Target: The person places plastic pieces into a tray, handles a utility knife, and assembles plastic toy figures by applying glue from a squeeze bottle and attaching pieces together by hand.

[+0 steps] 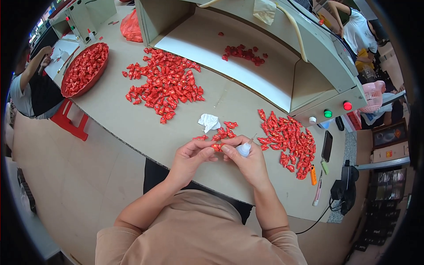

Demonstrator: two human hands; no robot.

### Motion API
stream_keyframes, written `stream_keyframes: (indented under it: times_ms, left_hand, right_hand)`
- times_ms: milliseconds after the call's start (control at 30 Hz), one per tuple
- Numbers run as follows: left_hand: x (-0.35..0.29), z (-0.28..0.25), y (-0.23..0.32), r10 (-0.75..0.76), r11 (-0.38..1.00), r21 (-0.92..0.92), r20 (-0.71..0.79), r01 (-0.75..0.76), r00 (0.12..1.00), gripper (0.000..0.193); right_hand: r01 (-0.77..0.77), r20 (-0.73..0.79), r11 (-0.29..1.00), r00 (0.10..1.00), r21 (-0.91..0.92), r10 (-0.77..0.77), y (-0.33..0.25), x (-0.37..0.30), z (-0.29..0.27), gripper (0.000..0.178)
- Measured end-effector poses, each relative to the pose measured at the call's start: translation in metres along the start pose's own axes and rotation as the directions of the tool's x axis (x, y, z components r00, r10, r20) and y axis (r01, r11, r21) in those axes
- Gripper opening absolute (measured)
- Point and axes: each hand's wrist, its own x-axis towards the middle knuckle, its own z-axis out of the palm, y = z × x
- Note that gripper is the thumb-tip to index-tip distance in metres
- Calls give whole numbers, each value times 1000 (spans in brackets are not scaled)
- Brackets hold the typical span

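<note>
Between the fingertips of both hands is a small glossy red figurine [217, 147], partly covered by the thumbs. My left hand [187, 162] pinches it from the left. My right hand [251, 164] steadies its other side with thumb and finger, while also gripping a small white squeeze bottle [244, 149] with a thin needle tip pointing up and right. Just beyond my fingers lie several more red figurines [229, 131] and a crumpled white tissue [209, 122]. A larger spread of red figurines [291, 141] is right of my right hand.
A big heap of red figurines [164, 84] lies farther left, near a full red basin [66, 90]. Behind stands an open-fronted cabinet [324, 108] with lit buttons and red pieces inside. A phone [327, 145], orange box cutter [313, 175] and black telephone [344, 190] line the right. Other people sit nearby.
</note>
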Motion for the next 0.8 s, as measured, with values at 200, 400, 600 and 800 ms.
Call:
stream_keyframes:
  times_ms: [200,400,600,800]
  left_hand:
    - [4,-3,8,145,948,281,46,-152,988,16]
    - [7,-12,5,67,934,345,72,-87,995,15]
    - [7,-12,7,85,944,314,58,-99,995,14]
    - [8,-13,7,93,922,370,68,-112,993,14]
  right_hand:
    - [-18,3,995,1000,95,18,7,3,-3,16]
    - [-63,29,988,998,139,59,13,4,-2,11]
    - [-70,48,992,997,105,65,18,9,-4,10]
    - [-109,96,986,991,130,96,20,9,-7,11]
